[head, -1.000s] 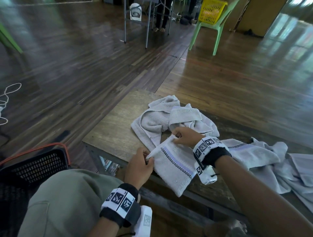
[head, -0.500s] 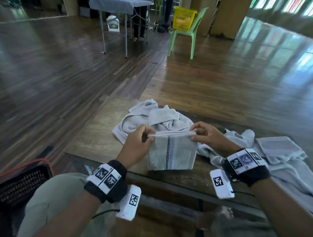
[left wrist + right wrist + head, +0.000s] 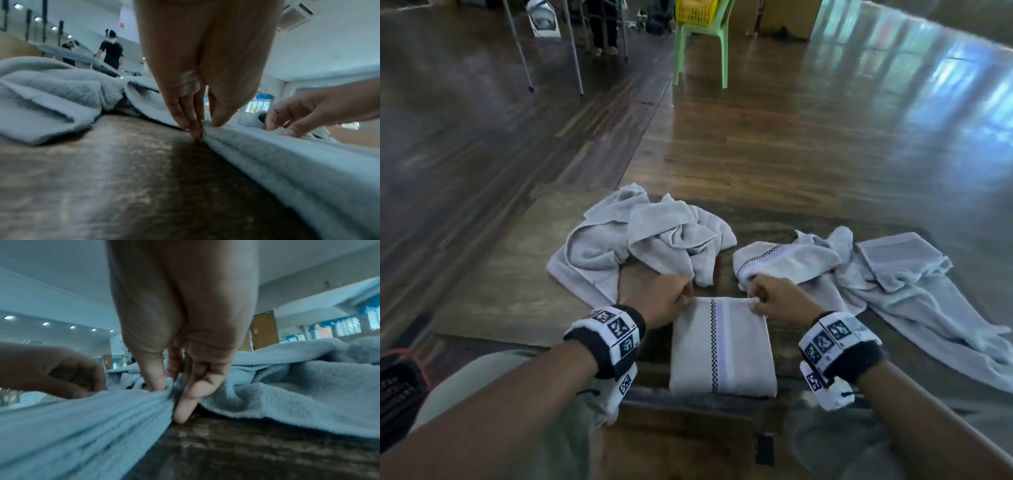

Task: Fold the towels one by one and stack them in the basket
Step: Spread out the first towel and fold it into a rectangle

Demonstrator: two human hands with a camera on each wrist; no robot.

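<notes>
A folded pale grey towel (image 3: 722, 346) with a checked stripe lies flat at the near edge of the wooden table (image 3: 510, 284). My left hand (image 3: 671, 298) pinches its far left corner, thumb on top and fingertips down at the table (image 3: 196, 128). My right hand (image 3: 774, 299) pinches the far right corner the same way (image 3: 164, 386). The folded towel (image 3: 287, 162) shows as stacked layers in both wrist views (image 3: 82, 418). A black basket (image 3: 397, 387) with an orange rim sits low at my left, mostly out of frame.
Crumpled grey towels lie on the table behind the folded one: one heap (image 3: 640, 240) at the back left, another spread (image 3: 876, 274) to the right. A green chair (image 3: 702, 44) with a yellow basket and table legs (image 3: 571, 48) stand far off on the wooden floor.
The towel was held up by its top edge half a second ago; now it lies flat on the table, both hands still on its far corners. The head view has tilted down.
</notes>
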